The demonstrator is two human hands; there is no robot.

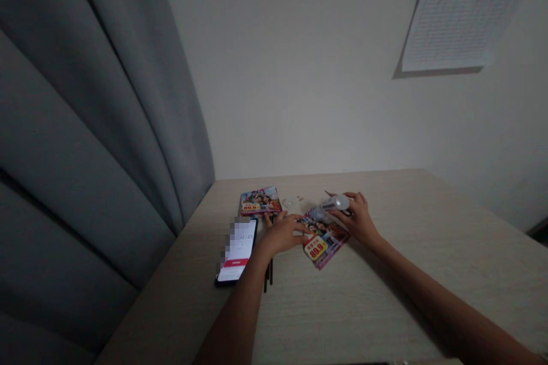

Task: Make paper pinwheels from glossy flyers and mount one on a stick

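Note:
A colourful printed flyer (330, 240) with a large "89.9" lies slantwise on the table. My left hand (280, 234) rests palm down at its left edge, fingers spread, their tips touching the paper. My right hand (357, 218) grips a small translucent bottle (337, 203), tilted over the upper part of the flyer. The bottle's narrow end points left and down; whether it touches the paper cannot be made out. Under and below the left hand run thin dark sticks (268, 279), partly hidden by the hand.
A stack of similar flyers (260, 201) sits behind the left hand. A phone with a lit screen (237, 256) lies left of the left forearm. Small clear pieces (291, 203) lie near the wall. A grey curtain (128, 97) hangs left; a written sheet (454, 28) is on the wall.

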